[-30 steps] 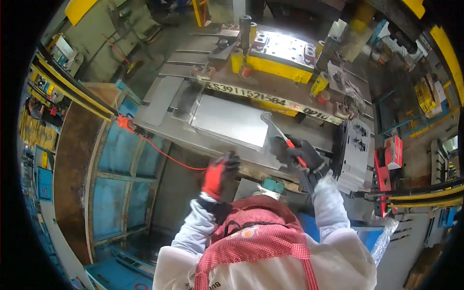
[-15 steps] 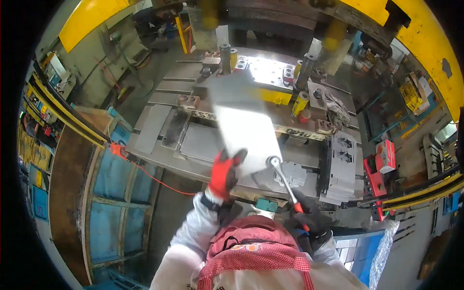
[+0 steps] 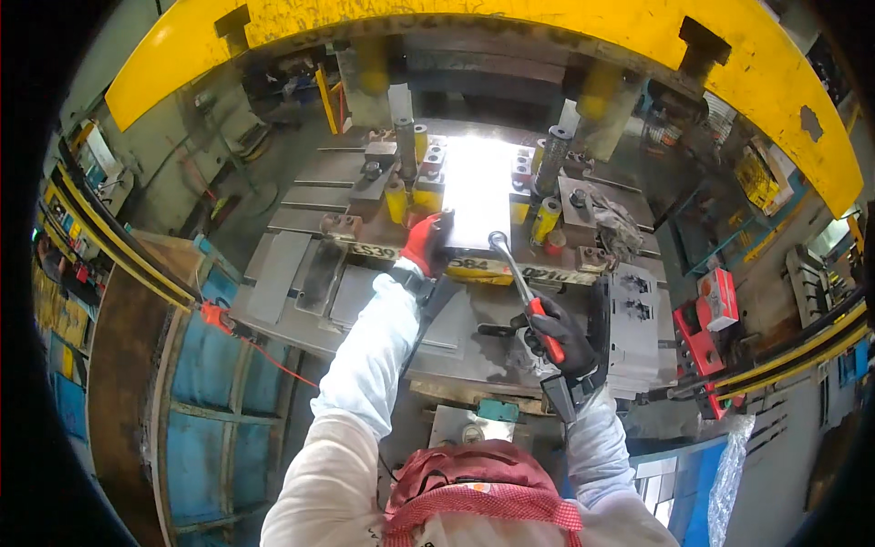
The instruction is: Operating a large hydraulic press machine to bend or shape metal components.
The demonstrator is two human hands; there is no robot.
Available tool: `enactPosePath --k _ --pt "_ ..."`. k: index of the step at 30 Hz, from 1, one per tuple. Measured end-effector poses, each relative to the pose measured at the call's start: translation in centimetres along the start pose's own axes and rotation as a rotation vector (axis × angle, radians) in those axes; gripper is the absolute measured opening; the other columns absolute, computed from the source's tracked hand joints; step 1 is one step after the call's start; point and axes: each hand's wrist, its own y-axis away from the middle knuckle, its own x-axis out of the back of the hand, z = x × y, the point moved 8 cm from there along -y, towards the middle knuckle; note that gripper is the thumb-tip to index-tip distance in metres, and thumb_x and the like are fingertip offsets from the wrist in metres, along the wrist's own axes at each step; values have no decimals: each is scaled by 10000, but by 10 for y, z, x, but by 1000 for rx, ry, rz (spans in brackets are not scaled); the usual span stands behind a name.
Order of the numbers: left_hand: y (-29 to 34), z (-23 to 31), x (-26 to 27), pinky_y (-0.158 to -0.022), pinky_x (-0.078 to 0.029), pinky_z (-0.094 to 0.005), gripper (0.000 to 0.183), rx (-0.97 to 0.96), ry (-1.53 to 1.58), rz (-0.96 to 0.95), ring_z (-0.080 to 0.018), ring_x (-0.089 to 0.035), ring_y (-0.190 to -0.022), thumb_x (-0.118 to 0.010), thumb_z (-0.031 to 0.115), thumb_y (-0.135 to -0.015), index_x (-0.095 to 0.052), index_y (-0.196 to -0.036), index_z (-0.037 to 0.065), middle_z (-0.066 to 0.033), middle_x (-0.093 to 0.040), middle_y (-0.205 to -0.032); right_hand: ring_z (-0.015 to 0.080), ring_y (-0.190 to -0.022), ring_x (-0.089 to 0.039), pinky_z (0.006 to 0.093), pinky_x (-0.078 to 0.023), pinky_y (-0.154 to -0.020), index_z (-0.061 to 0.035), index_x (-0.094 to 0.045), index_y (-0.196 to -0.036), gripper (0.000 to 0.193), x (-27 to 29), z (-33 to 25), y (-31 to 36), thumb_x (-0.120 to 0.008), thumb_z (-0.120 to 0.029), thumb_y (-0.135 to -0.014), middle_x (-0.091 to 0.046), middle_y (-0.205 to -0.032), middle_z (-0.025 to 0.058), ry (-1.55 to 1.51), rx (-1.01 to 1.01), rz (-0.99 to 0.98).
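A bright flat metal sheet (image 3: 478, 202) extends over the lower die in the press, its near edge toward me. My left hand (image 3: 427, 244), in a red and black glove, grips the sheet at its near left edge; the fingertips are partly hidden. In a black glove, my right hand (image 3: 567, 335) is wrapped round the red handle of a chrome ratchet wrench (image 3: 516, 269). The wrench's round head is at the sheet's near right corner. Yellow-topped die blocks (image 3: 547, 217) and a guide post (image 3: 552, 159) stand right of the sheet.
Stacked grey sheets (image 3: 351, 296) lie on the bed at left. Cut metal parts (image 3: 633, 319) are piled at right, with a crumpled rag (image 3: 618, 223) behind them. Overhead curves the yellow press frame (image 3: 474, 25). A red box (image 3: 718, 299) sits at far right.
Both hands have moved forward, away from my body. The sheet has gone from tilted in the air to over the die, and the wrench head has moved along with it.
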Motion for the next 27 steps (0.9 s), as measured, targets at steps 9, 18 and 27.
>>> enactPosePath --k 9,18,27 --pt "58 1 -59 -467 -422 -288 646 628 757 232 -186 -537 -499 -406 622 -839 -616 -796 12 -101 -600 -618 49 -579 -480 176 -379 -487 -24 -372 -1297 566 -12 -1 -4 -553 -251 -811 -601 -910 78 -45 -7 -60" --pt "49 -7 -63 -644 -513 -329 672 645 939 351 -279 -631 -700 -384 565 -868 -588 -976 -66 -201 -646 -868 69 -567 -500 208 -420 -485 -28 -461 -1096 357 0 -11 24 -559 -217 -809 -590 -899 98 -26 32 186" --pt "38 -35 -67 -595 -545 -328 616 450 1007 498 -296 -632 -637 -407 495 -879 -571 -1001 -86 -249 -639 -916 101 -609 -538 240 -461 -525 -39 -489 -1038 315 17 31 67 -572 -255 -823 -608 -918 91 -91 14 309"
